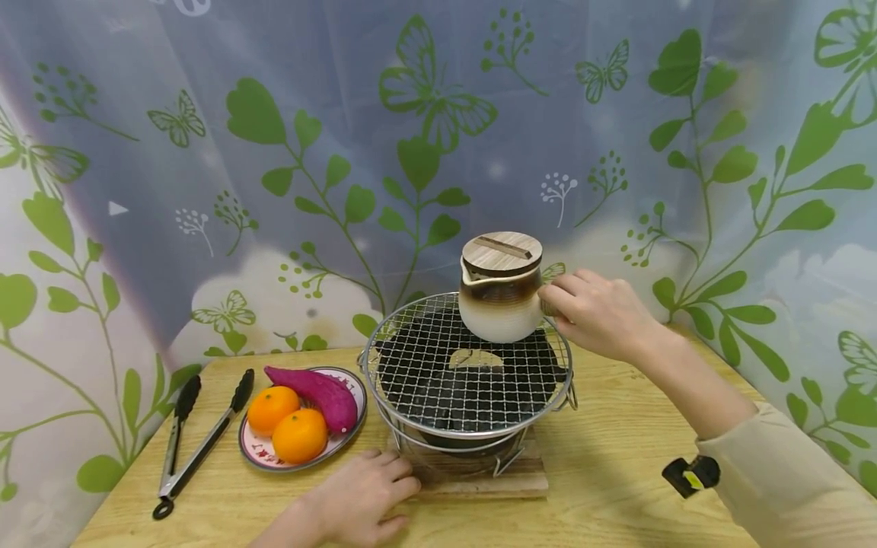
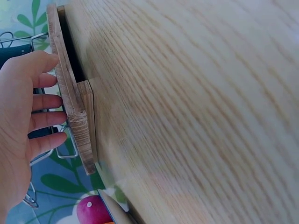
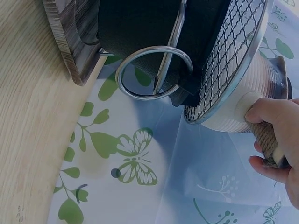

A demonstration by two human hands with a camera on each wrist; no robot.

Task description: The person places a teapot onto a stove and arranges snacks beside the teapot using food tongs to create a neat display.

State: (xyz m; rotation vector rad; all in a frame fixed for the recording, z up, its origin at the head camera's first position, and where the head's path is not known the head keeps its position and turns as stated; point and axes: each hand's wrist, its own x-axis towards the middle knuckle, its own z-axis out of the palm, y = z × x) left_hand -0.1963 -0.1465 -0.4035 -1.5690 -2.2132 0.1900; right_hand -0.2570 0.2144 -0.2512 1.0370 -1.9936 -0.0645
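Observation:
A ceramic teapot (image 1: 502, 312), brown above and cream below, has a spout and a flat wooden lid (image 1: 502, 253). My right hand (image 1: 603, 312) grips its side handle, wrapped in twine (image 3: 265, 140) in the right wrist view. The pot is over the back right of a round wire grill mesh (image 1: 438, 396); whether its base touches the mesh I cannot tell. Below the mesh is a dark stove body (image 3: 145, 32) in a wire frame, on a wooden board (image 1: 479, 483). My left hand (image 1: 363, 495) rests by the board's front left edge, fingers loosely extended and holding nothing.
Left of the grill, an oval plate (image 1: 250, 454) holds two oranges (image 1: 300, 436) and a purple sweet potato (image 1: 318, 392). Black-tipped tongs (image 1: 205, 449) lie spread farther left on the wooden table (image 1: 617, 472). A printed curtain (image 1: 329, 190) hangs behind. Ring handles (image 3: 154, 95) project from the stove's sides.

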